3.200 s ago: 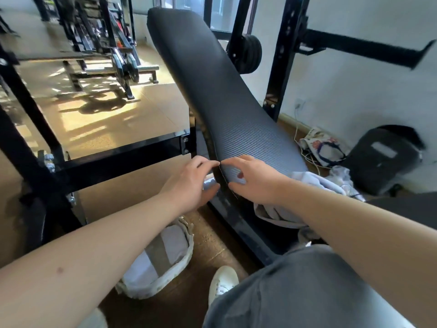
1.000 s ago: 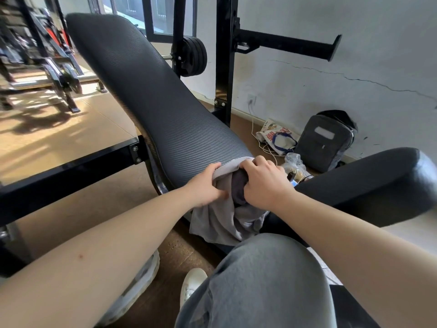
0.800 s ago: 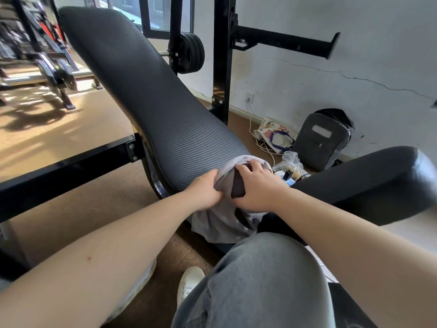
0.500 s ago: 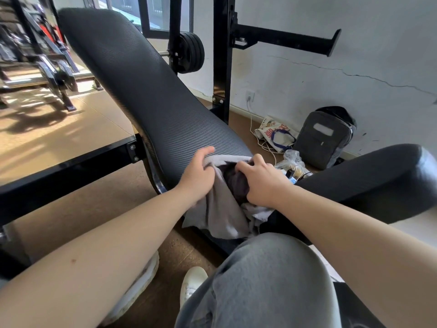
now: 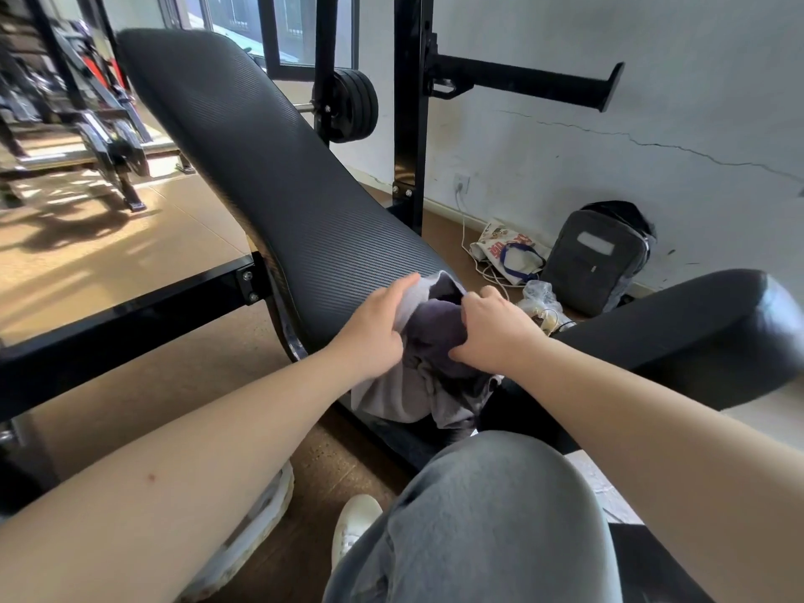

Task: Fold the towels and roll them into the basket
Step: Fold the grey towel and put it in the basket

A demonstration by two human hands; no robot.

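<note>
A crumpled grey towel [image 5: 415, 389] lies at the lower end of the black bench backrest [image 5: 278, 185] and hangs down over its edge. A darker bunched part of the cloth [image 5: 435, 337] sits between my hands. My left hand [image 5: 376, 326] grips the towel's pale left edge, fingers curled over it. On the right side, my right hand [image 5: 491, 330] pinches the cloth. The white basket [image 5: 261, 522] stands on the floor at the lower left, mostly hidden behind my left forearm.
A black frame bar [image 5: 130, 315] crosses on the left. The padded black seat [image 5: 696, 337] lies to the right. By the wall sit a grey backpack [image 5: 596, 258], a printed bag [image 5: 504, 250] and a plastic bag [image 5: 539, 298]. My grey-trousered knee [image 5: 483, 515] and white shoe [image 5: 352, 524] fill the bottom.
The view swung right from the basket to the bench end. Both hands took hold of the towel there, and over the last second they spread its edges apart, exposing the darker cloth.
</note>
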